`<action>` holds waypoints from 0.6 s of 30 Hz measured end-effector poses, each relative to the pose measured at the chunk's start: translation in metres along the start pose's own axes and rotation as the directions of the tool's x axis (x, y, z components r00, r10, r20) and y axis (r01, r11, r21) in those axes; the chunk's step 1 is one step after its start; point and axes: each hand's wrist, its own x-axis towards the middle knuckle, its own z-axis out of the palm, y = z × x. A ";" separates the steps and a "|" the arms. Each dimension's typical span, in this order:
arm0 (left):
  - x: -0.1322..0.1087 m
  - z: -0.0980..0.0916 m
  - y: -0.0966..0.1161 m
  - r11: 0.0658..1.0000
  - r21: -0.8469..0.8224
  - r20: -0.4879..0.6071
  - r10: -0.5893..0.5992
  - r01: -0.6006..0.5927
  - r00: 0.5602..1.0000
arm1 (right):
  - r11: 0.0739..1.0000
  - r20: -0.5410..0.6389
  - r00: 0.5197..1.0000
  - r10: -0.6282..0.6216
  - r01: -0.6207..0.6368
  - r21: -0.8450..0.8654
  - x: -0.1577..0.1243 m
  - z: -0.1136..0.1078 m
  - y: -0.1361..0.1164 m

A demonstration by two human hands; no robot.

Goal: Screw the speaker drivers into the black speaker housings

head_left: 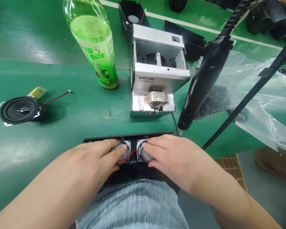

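Two small round speakers sit side by side, magnets up, in a black panel (128,171) at the table's front edge. My left hand (91,159) grips the left speaker (125,154), its fingers curled about the rim and covering much of it. A thin red wire (131,154) runs between the two speakers. Around the right speaker (146,155) close the fingers of my right hand (174,156), hiding its right side. The panel's far edge shows beyond my fingertips.
Beyond the panel stands a silver screw feeder (160,71), with a green drink bottle (95,47) to its left. A loose speaker (20,109) lies at far left. A black electric screwdriver (205,79) hangs at right, near a dark rod (243,98) and clear plastic bag (260,111).
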 end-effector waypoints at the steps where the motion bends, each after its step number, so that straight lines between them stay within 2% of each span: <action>1: -0.003 0.002 -0.001 1.000 0.009 0.007 0.005 -0.005 1.000 | 1.000 0.006 1.000 -0.015 0.015 -0.004 0.000 0.001 0.000; 6: -0.010 0.008 -0.003 0.999 0.050 0.029 0.001 -0.003 1.000 | 0.998 -0.025 0.998 -0.050 0.049 -0.038 -0.003 0.008 0.001; 13: -0.001 0.003 0.000 0.999 0.052 0.007 0.004 -0.004 1.000 | 0.998 -0.044 0.997 -0.068 0.067 -0.021 0.001 0.009 0.003; 16: 0.002 0.002 0.000 0.999 0.038 0.001 -0.014 0.014 1.000 | 0.999 -0.035 0.998 -0.049 0.048 -0.018 0.002 0.005 0.002; 18: -0.001 0.000 -0.001 0.999 0.023 0.001 -0.036 0.036 0.999 | 0.999 -0.095 0.995 -0.041 0.043 0.029 -0.004 -0.001 0.001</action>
